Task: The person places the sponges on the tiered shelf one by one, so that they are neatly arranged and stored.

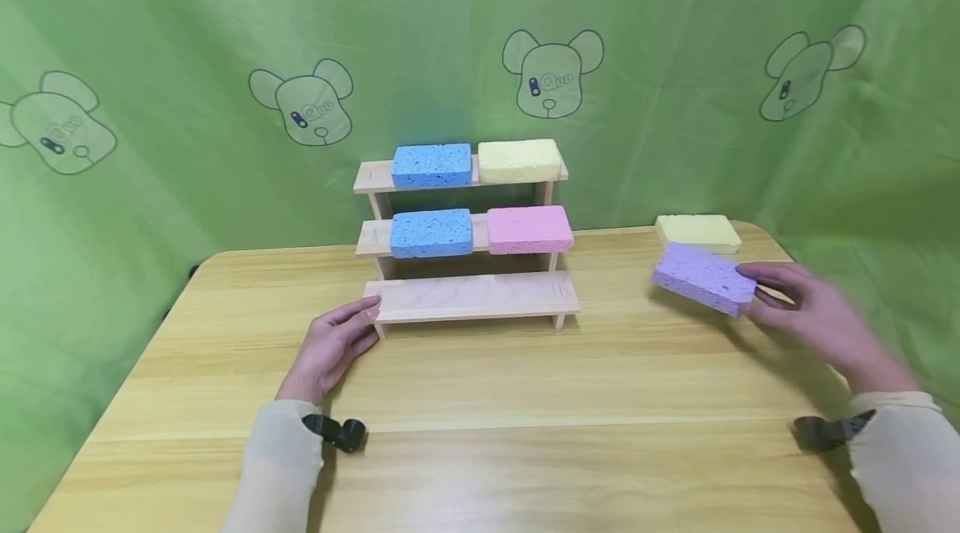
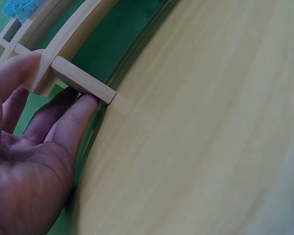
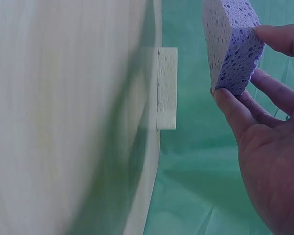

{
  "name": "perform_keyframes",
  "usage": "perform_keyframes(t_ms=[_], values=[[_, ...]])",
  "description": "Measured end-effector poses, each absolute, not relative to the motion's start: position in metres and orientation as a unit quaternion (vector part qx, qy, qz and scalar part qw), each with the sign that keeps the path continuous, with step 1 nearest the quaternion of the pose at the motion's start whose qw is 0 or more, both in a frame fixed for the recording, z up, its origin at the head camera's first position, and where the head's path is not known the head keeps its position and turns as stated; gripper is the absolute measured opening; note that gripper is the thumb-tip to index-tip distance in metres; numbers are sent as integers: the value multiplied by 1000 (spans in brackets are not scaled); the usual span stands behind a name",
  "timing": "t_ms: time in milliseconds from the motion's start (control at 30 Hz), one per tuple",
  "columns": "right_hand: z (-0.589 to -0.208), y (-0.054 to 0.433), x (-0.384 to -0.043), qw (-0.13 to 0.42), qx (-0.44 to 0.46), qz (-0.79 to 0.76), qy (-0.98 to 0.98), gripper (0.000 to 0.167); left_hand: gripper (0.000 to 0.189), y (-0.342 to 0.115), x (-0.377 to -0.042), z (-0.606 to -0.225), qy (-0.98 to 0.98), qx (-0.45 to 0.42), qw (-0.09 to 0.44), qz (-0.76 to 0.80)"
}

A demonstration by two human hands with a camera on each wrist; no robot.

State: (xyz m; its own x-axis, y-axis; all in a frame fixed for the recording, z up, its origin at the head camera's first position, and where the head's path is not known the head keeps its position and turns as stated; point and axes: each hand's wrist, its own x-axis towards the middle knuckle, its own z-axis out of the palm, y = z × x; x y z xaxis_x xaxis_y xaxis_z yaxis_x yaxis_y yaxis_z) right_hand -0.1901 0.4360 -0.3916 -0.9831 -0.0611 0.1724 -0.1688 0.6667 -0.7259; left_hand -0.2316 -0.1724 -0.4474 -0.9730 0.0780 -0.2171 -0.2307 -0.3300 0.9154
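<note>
sponge (image 1: 701,277), purple, pinched at one end by fingers of right hand (image 1: 813,312), right of rack (image 1: 457,298), could slip from that shallow grip; left hand (image 1: 333,348), fingers gripping rack's front corner, might jolt it.

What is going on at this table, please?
A person's right hand holds a purple sponge above the table, near a yellow sponge lying at the back. The left hand holds the left end of the bottom shelf of a wooden rack. On the rack, one blue and one pale yellow sponge sit on top, another blue and a pink one in the middle.
</note>
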Motion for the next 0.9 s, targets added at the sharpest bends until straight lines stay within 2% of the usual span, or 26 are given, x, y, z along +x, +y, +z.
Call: perform_keyframes(t_ms=[567,900], values=[[-392,407,-197,62,113,454,-882,51,21,-173,-230,-448,566,-71,90,816],[-389,391,-195,62,120,466,-875,50,28,-172,-231,-446,571,-69,94,813]])
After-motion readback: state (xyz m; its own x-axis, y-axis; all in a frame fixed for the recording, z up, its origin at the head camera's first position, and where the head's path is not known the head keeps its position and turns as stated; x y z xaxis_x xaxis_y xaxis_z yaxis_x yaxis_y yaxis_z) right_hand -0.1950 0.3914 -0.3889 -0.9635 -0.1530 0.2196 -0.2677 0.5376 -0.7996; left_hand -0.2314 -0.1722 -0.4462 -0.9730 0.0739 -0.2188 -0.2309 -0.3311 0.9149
